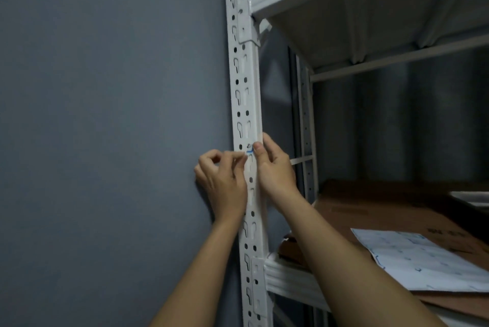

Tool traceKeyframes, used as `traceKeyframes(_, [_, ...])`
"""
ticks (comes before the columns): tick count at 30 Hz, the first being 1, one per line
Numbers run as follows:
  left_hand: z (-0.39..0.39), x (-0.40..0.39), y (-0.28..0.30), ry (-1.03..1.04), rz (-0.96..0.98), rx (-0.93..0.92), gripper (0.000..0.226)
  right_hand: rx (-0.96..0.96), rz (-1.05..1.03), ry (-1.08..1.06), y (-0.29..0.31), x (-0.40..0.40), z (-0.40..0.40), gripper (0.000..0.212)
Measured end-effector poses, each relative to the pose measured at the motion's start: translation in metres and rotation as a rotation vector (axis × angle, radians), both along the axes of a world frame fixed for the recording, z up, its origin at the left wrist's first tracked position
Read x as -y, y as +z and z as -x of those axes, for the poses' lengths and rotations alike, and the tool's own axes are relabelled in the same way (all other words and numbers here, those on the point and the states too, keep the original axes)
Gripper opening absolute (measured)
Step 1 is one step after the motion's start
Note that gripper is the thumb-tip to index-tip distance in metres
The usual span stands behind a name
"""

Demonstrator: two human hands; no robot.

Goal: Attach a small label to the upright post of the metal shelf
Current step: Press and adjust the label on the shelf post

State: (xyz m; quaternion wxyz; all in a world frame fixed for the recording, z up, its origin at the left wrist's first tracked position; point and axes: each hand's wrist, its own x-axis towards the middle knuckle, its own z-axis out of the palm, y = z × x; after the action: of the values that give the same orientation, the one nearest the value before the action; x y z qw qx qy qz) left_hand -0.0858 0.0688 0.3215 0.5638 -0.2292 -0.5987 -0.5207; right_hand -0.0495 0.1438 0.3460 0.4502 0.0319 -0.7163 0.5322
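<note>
A white perforated upright post (242,83) of the metal shelf runs from top to bottom in the middle of the view. A small white label with a blue edge (249,151) lies across the post at hand height. My left hand (222,181) is left of the post, its fingertips pinching the label's left end. My right hand (274,167) wraps the post's right edge, with its thumb pressing the label's right end against the metal. Most of the label is hidden by my fingers.
A grey wall (105,114) fills the left side. A white shelf board (370,9) juts out above. On the lower shelf (288,279) lie flat brown cardboard (383,210) and a white printed sheet of labels (423,260). A rear post (307,141) stands behind.
</note>
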Motion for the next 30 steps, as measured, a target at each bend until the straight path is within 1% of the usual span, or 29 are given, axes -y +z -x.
traceKeyframes(2, [0.006, 0.0, 0.0, 0.003, -0.029, -0.043, 0.007, 0.002, 0.015, 0.003, 0.0, 0.001, 0.0, 0.071])
traceKeyframes(6, [0.012, 0.0, 0.002, 0.063, 0.009, -0.11, 0.017, -0.005, 0.021, -0.001, 0.0, 0.001, 0.004, 0.069])
traceKeyframes(8, [0.014, 0.001, 0.002, 0.078, 0.051, -0.139, 0.016, -0.008, 0.025, -0.012, 0.0, 0.002, 0.004, 0.064])
traceKeyframes(11, [0.015, 0.0, 0.005, 0.095, 0.133, -0.113, 0.011, 0.001, 0.024, -0.034, 0.0, 0.002, 0.005, 0.064])
traceKeyframes(13, [0.013, -0.004, 0.004, 0.104, 0.149, -0.07, 0.015, -0.003, 0.018, -0.045, -0.001, 0.002, 0.006, 0.071])
traceKeyframes(15, [0.007, -0.005, 0.002, 0.047, 0.089, -0.01, 0.021, -0.003, 0.012, -0.042, 0.0, 0.002, 0.006, 0.075])
traceKeyframes(18, [0.002, -0.002, -0.001, -0.04, 0.008, 0.055, 0.016, 0.01, 0.008, -0.025, 0.001, 0.001, 0.006, 0.075])
traceKeyframes(20, [0.002, 0.003, -0.005, -0.035, 0.007, 0.01, 0.012, 0.018, 0.01, -0.019, 0.001, 0.0, 0.005, 0.075])
traceKeyframes(22, [0.002, 0.008, -0.006, -0.077, 0.019, -0.019, 0.011, 0.028, 0.02, -0.018, 0.001, 0.001, 0.003, 0.075])
traceKeyframes(25, [-0.001, 0.014, -0.003, -0.099, 0.059, -0.044, 0.017, 0.035, 0.016, -0.021, 0.002, 0.002, 0.0, 0.076])
traceKeyframes(27, [-0.002, 0.016, 0.001, -0.059, 0.107, -0.108, 0.023, 0.035, 0.014, -0.021, 0.003, 0.002, -0.002, 0.073])
traceKeyframes(30, [-0.002, 0.016, 0.005, 0.017, 0.176, -0.16, 0.025, 0.02, 0.001, -0.027, 0.002, 0.002, -0.005, 0.056])
